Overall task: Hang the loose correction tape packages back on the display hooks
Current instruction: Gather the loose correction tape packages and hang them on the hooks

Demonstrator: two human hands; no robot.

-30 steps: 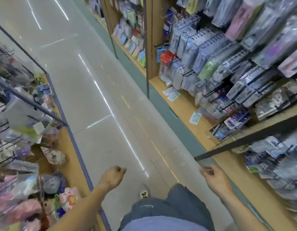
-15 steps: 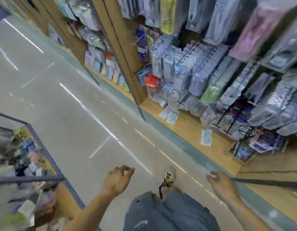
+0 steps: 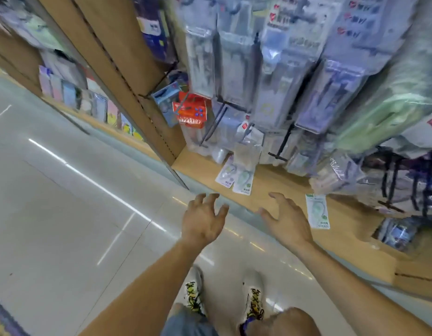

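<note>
Both hands have risen toward the shelf (image 3: 278, 190), left hand (image 3: 202, 220) and right hand (image 3: 286, 218) fingers spread and empty; a hasty grab could slide the nearest correction tape package (image 3: 317, 211) off the shelf's edge.

Both hands, left (image 3: 202, 220) & right (image 3: 286, 219), opened, now reaching twd shelf (image 3: 278, 187).

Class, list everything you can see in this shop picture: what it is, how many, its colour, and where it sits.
loose correction tape packages: three, white-green, flat on shelf; two overlapping, one apart
wooden shelf: one, tan, low
hanging packages: many, clear, blurred, on hooks
red box: one, near the upright
floor: pale, glossy
shoes: two, white-yellow
left hand: empty, fingers spread
right hand: empty, beside single package
</note>
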